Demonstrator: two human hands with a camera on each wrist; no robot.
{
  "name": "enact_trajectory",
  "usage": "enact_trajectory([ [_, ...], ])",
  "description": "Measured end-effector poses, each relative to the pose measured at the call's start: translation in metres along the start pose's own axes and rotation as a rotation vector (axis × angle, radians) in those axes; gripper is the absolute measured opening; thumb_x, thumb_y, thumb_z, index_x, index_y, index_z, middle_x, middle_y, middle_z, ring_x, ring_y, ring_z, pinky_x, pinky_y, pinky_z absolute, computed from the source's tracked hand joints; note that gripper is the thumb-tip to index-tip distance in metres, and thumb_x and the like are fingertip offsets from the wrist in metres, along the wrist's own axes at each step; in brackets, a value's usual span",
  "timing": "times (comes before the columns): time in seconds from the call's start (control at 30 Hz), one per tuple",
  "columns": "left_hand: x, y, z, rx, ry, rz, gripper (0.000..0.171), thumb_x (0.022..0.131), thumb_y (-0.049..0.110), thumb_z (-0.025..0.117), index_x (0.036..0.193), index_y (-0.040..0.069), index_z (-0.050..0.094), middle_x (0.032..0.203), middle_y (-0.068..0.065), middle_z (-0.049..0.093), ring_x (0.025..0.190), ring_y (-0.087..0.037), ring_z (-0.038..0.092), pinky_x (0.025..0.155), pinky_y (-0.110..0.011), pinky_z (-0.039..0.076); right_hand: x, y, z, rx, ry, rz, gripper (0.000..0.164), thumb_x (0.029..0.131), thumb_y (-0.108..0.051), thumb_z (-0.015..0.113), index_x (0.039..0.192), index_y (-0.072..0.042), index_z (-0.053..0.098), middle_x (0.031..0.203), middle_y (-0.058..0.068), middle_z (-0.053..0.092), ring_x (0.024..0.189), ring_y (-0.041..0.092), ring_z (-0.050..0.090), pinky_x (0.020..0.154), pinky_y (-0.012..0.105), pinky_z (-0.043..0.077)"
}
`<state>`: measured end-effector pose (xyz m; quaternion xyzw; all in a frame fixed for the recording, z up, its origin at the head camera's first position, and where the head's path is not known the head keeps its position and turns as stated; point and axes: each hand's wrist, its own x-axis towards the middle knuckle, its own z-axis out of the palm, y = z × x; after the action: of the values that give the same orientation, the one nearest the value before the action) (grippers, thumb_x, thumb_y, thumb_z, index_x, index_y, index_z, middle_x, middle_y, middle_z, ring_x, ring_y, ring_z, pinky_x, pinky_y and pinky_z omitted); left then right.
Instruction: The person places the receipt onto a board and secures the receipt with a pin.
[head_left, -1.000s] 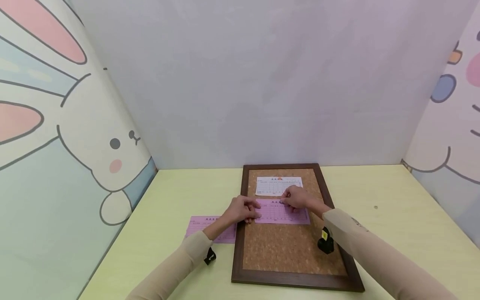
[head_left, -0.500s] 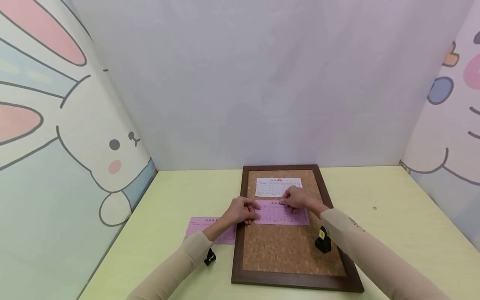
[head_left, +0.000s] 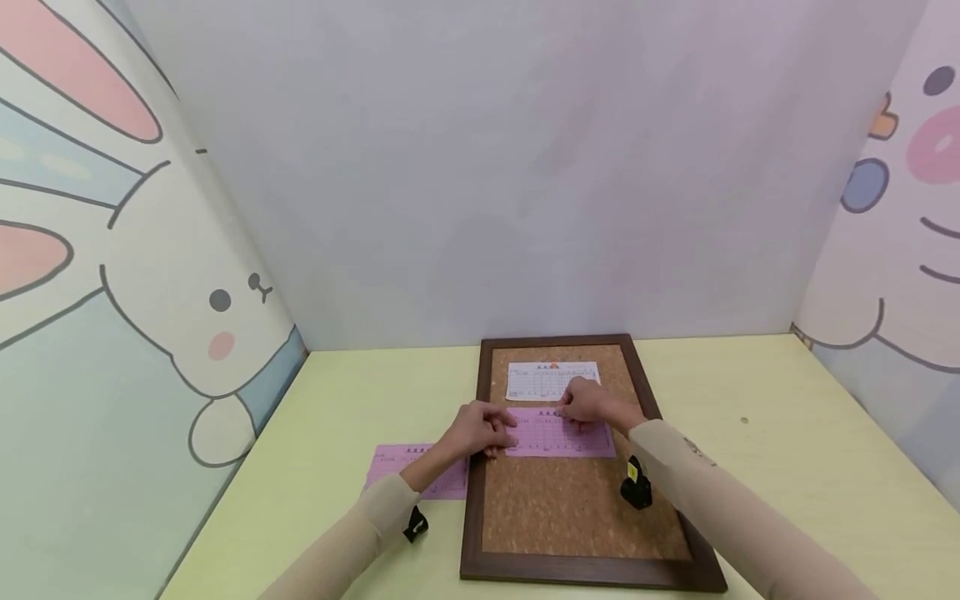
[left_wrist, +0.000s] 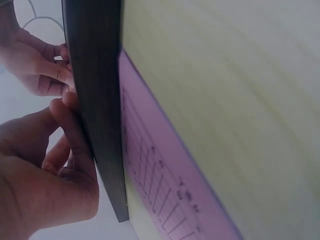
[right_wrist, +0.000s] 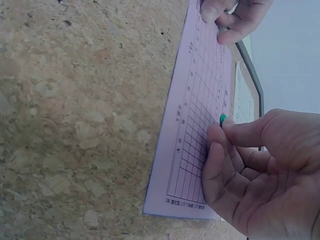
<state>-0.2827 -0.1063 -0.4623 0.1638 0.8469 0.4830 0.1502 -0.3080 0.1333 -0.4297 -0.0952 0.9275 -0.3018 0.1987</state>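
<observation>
A pink printed form point(head_left: 555, 440) lies across the middle of a corkboard point(head_left: 573, 521) with a dark wooden frame. At its left end my left hand point(head_left: 471, 429) rests, thumb and fingertips pressing the paper against the board. My right hand point(head_left: 585, 402) is at the form's upper edge. Between its thumb and forefinger it pinches a small green thumbtack point(right_wrist: 223, 119), mostly covered by the fingertips; whether its point is in the cork, I cannot tell. Just above, a white printed form point(head_left: 534, 381) with an orange spot at its top edge lies on the cork.
A second pink form point(head_left: 448, 483) lies on the pale table point(head_left: 375, 392), left of the board and running up to its frame point(left_wrist: 97, 100). A grey wall point(head_left: 480, 192) rises behind, with cartoon panels at both sides. A small mark point(head_left: 744, 420) shows on the table to the right.
The whole head view has shifted slightly, with the scene a little lower and to the left. Both hands keep their places on the pink form.
</observation>
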Motion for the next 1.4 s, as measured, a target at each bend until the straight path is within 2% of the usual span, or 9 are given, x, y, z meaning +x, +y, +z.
enact_trajectory([
  [0.13, 0.002, 0.001, -0.001, -0.025, 0.006, 0.009, 0.016, 0.085, 0.000, 0.080, 0.099, -0.004, 0.074, 0.060, 0.000, 0.061, 0.042, -0.006, 0.054, 0.045, -0.017, 0.046, 0.000, -0.001, -0.003, 0.002, 0.027, -0.004, 0.016, 0.099, -0.008, 0.064, 0.090, 0.002, 0.074, 0.074, 0.005, 0.066, 0.061, 0.011, 0.057, 0.055, 0.021, 0.048],
  [0.37, 0.001, 0.000, -0.001, -0.029, -0.012, -0.004, 0.017, 0.084, 0.000, 0.080, 0.098, -0.005, 0.072, 0.060, 0.000, 0.060, 0.042, -0.006, 0.054, 0.045, -0.017, 0.046, 0.003, 0.001, 0.006, 0.009, 0.036, 0.052, 0.014, 0.099, -0.011, 0.066, 0.090, -0.002, 0.072, 0.075, 0.004, 0.060, 0.065, 0.013, 0.054, 0.055, 0.022, 0.043],
  [0.63, 0.003, 0.001, 0.003, -0.052, -0.024, 0.014, 0.018, 0.084, 0.000, 0.081, 0.099, -0.005, 0.072, 0.064, -0.015, 0.065, 0.042, -0.007, 0.055, 0.045, -0.019, 0.048, -0.003, 0.005, 0.003, -0.018, 0.068, 0.019, 0.015, 0.098, -0.009, 0.066, 0.086, -0.001, 0.071, 0.072, 0.003, 0.061, 0.062, 0.012, 0.053, 0.054, 0.021, 0.041],
  [0.87, 0.000, -0.002, 0.000, -0.055, -0.027, 0.004, 0.017, 0.084, -0.001, 0.080, 0.098, -0.005, 0.072, 0.062, -0.011, 0.064, 0.042, -0.008, 0.056, 0.045, -0.020, 0.049, -0.005, 0.002, 0.002, 0.006, 0.015, -0.016, 0.014, 0.099, -0.012, 0.064, 0.088, -0.005, 0.066, 0.074, 0.002, 0.062, 0.064, 0.010, 0.057, 0.057, 0.020, 0.044],
  [0.97, 0.001, 0.000, -0.003, -0.063, -0.031, 0.025, 0.018, 0.084, -0.002, 0.080, 0.099, -0.007, 0.071, 0.065, -0.019, 0.066, 0.042, -0.008, 0.056, 0.045, -0.021, 0.050, -0.005, 0.001, -0.002, 0.020, -0.003, -0.015, 0.013, 0.099, -0.013, 0.065, 0.089, -0.004, 0.066, 0.078, 0.002, 0.063, 0.067, 0.011, 0.058, 0.058, 0.020, 0.045],
  [1.07, 0.002, 0.000, -0.003, -0.072, -0.039, 0.038, 0.019, 0.084, -0.001, 0.080, 0.099, -0.007, 0.071, 0.068, -0.023, 0.066, 0.042, -0.007, 0.057, 0.045, -0.022, 0.050, -0.005, -0.001, -0.005, -0.016, -0.012, -0.018, 0.013, 0.099, -0.012, 0.066, 0.088, -0.004, 0.064, 0.081, 0.003, 0.062, 0.069, 0.011, 0.057, 0.061, 0.021, 0.045],
  [1.2, -0.001, -0.002, -0.003, -0.063, -0.031, 0.021, 0.019, 0.084, -0.001, 0.080, 0.099, -0.007, 0.071, 0.069, -0.025, 0.067, 0.043, -0.008, 0.058, 0.045, -0.022, 0.051, -0.001, -0.004, -0.002, -0.106, -0.030, -0.036, 0.014, 0.098, -0.013, 0.067, 0.087, -0.005, 0.064, 0.081, 0.004, 0.063, 0.069, 0.012, 0.057, 0.062, 0.021, 0.044],
  [1.3, -0.003, -0.001, -0.001, -0.054, -0.022, 0.022, 0.018, 0.084, 0.000, 0.080, 0.098, -0.006, 0.071, 0.069, -0.024, 0.067, 0.044, -0.008, 0.058, 0.045, -0.023, 0.052, 0.002, -0.005, -0.002, -0.133, -0.045, 0.001, 0.015, 0.098, -0.013, 0.067, 0.086, -0.005, 0.066, 0.077, 0.003, 0.063, 0.066, 0.011, 0.056, 0.060, 0.021, 0.043],
  [1.4, -0.005, -0.001, -0.001, -0.037, -0.011, 0.019, 0.017, 0.084, 0.000, 0.080, 0.097, -0.005, 0.071, 0.067, -0.020, 0.066, 0.045, -0.008, 0.058, 0.046, -0.023, 0.052, 0.006, -0.010, -0.002, -0.109, -0.074, 0.093, 0.017, 0.098, -0.014, 0.068, 0.084, -0.004, 0.067, 0.071, 0.001, 0.059, 0.061, 0.010, 0.053, 0.056, 0.021, 0.041],
])
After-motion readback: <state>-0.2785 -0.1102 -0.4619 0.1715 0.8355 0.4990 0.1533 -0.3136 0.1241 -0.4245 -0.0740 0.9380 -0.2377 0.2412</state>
